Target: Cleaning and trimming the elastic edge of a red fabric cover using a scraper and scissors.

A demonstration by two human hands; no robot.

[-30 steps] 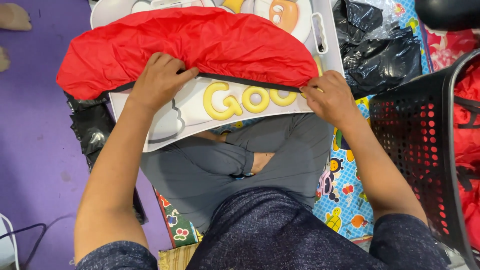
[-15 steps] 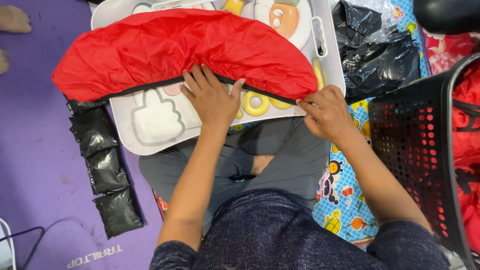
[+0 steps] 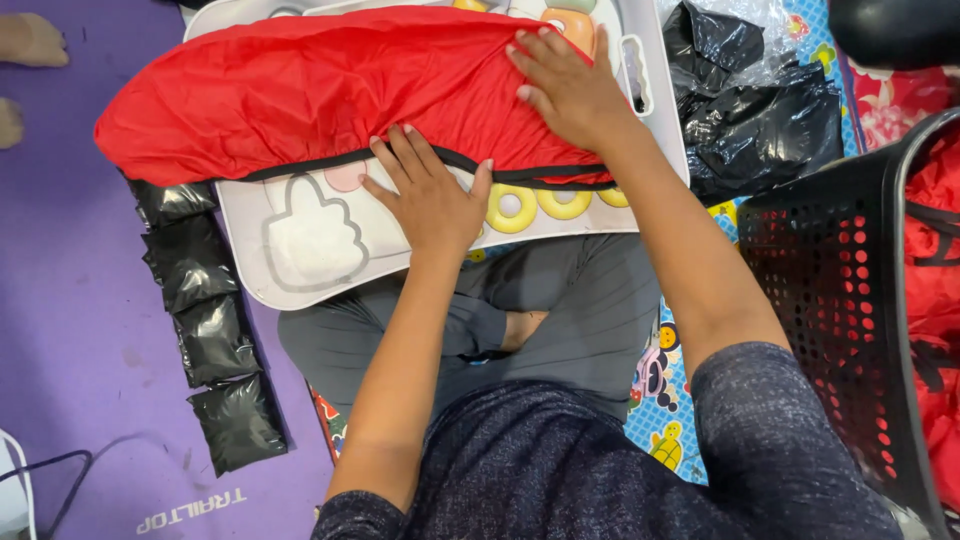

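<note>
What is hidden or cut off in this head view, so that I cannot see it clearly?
- White board: most of its printed top is covered by the red fabric; its far edge leaves the picture.
- Left hand: the palm lies face down, so what is under it is unseen.
- Right hand: likewise under its palm.
- Black basket: cut off by the right edge.

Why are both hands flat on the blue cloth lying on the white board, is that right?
Not quite: the cloth is red, not blue. The head view shows the left hand and right hand flat on it, and it lies on the white board.
</note>
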